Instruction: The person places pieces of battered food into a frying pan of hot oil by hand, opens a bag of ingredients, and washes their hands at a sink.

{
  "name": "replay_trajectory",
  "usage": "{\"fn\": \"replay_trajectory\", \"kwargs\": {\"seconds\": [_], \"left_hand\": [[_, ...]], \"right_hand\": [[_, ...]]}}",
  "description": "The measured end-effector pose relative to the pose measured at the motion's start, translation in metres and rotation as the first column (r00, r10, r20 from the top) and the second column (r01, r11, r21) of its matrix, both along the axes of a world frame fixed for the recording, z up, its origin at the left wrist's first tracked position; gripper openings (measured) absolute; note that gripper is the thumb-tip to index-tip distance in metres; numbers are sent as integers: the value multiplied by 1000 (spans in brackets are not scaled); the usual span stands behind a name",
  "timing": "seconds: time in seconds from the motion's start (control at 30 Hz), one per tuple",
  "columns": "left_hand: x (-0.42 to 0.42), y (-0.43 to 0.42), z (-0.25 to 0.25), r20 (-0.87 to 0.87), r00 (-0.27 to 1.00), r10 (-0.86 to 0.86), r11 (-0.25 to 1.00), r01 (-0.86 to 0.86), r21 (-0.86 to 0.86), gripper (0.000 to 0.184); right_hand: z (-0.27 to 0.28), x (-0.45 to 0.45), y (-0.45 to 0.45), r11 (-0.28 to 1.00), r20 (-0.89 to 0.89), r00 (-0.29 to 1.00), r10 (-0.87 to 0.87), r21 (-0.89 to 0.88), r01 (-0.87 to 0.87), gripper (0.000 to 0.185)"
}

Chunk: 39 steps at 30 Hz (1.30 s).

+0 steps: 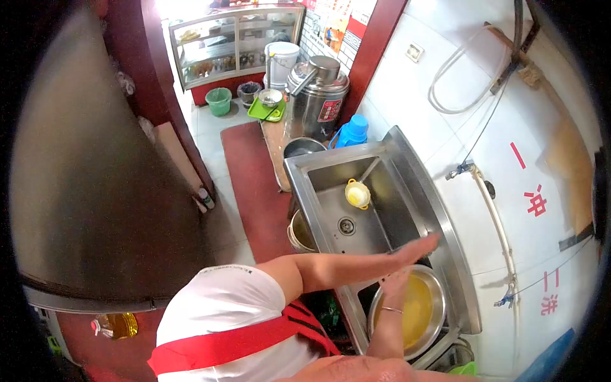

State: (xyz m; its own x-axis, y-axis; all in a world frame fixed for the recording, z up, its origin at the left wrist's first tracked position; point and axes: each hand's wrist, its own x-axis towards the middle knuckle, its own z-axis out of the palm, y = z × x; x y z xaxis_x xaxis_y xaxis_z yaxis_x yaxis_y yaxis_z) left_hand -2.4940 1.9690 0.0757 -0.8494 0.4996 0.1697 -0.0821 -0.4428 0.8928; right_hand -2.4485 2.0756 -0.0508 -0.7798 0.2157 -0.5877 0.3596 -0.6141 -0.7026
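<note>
My left hand [417, 249] is stretched over the divider of the steel sink, its fingers extended flat and slightly blurred. Just below it is my right hand [395, 283], with a bracelet [392, 310] on its wrist. Its fingers look loosely spread and are partly covered by my left wrist; I see nothing held. Under both hands sits a round metal basin [440, 313] with yellowish contents. In the sink compartment [324, 191] beyond lies a small yellow strainer [358, 194] with something pale in it, near the drain [346, 226].
Taps [461, 170] and a pipe run along the tiled wall. Behind the sink stand a blue thermos [353, 130], a large steel barrel [318, 95] and a green tray [267, 109]. A white bucket [298, 232] stands beside the sink. An oil bottle [116, 326] is at lower left.
</note>
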Motion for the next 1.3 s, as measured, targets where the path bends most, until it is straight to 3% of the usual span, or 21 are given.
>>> {"fn": "replay_trajectory", "kwargs": {"seconds": [0.03, 0.07, 0.1, 0.17, 0.2, 0.27, 0.3, 0.37, 0.53, 0.6, 0.63, 0.7, 0.8, 0.9, 0.97, 1.0, 1.07, 1.1, 1.17, 1.23, 1.3], "left_hand": [[4, 11, -11, -363, 931, 27, 995, -61, -84, 67], [36, -18, 26, -337, 941, -15, 784, -198, -589, 63], [70, -49, 68, -254, 949, -186, 320, -186, -929, 59], [38, -42, -29, -685, 728, 14, 735, -472, -486, 60], [36, -51, -51, -674, 738, -9, 631, -519, -577, 58], [28, -71, -64, -427, 850, -308, 318, -331, -888, 59], [28, -76, -64, -95, 867, -489, 29, -93, -995, 61], [35, -62, -76, -185, 863, -470, 174, -114, -978, 62], [39, -42, -57, -660, 592, -463, 674, -249, -696, 56], [43, -31, -33, -856, 357, -375, 864, -200, -462, 54], [49, -41, -15, -841, 425, -336, 873, -194, -447, 53], [60, -61, 23, -796, 553, -247, 895, -184, -406, 52], [92, -60, 87, -866, 495, -64, 863, -408, -297, 40], [105, -35, 29, -854, 220, -471, 870, -45, -491, 31], [82, -25, -5, -862, 341, -376, 879, -164, -448, 23], [64, -21, -19, -730, 576, -368, 882, -32, -470, 18], [40, -25, 0, -696, 261, -668, 586, -392, -709, 18], [51, -10, 10, -700, 224, -679, 616, -346, -708, 18], [92, -1, 29, -940, 318, -127, 872, -416, -258, 23], [153, 8, 44, -596, 451, -664, 738, 273, -617, 25], [194, -8, 16, -876, 200, -440, 898, 76, -434, 26]], "right_hand": [[26, 2, -13, 956, -336, 928, 159, -183, -230, 74], [58, 3, -25, 834, -652, 729, 208, -271, -480, 79], [77, 3, -26, 842, -649, 736, 194, -275, -464, 79], [115, -11, -22, 922, -219, 975, -37, -383, -51, 74], [138, -4, -28, 923, -205, 978, -36, -381, -46, 74], [195, 11, -39, 904, -497, 865, 63, 396, 162, 64], [222, 23, -55, 901, -498, 866, 51, 397, 175, 64], [257, 45, -92, 460, -743, 601, 294, 661, 593, 45], [177, 64, -63, -16, -321, 673, 667, 896, 444, 39], [135, 56, -24, -219, -205, 712, 671, 863, 456, 23], [119, 64, -3, -247, -197, 761, 618, 871, 426, 23], [97, 86, 31, -466, 429, 890, 156, 826, -317, 25], [120, 101, 1, -475, 367, 873, 323, 860, -185, 45], [146, 113, -34, -468, 298, 806, 511, 883, -30, 50], [155, 126, -44, -454, 279, 759, 588, 891, 24, 54], [158, 135, -45, -445, 272, 753, 600, 895, 31, 56], [165, 161, -41, -414, 242, 787, 568, 910, 19, 60], [169, 175, -36, -397, 225, 822, 524, 918, 1, 62], [169, 208, -21, -361, 207, 873, 441, 932, -38, 59], [131, 222, -8, -174, 356, 778, 518, 934, -312, 41], [73, 262, -27, 97, -158, 861, 483, 987, 127, 33]]}}
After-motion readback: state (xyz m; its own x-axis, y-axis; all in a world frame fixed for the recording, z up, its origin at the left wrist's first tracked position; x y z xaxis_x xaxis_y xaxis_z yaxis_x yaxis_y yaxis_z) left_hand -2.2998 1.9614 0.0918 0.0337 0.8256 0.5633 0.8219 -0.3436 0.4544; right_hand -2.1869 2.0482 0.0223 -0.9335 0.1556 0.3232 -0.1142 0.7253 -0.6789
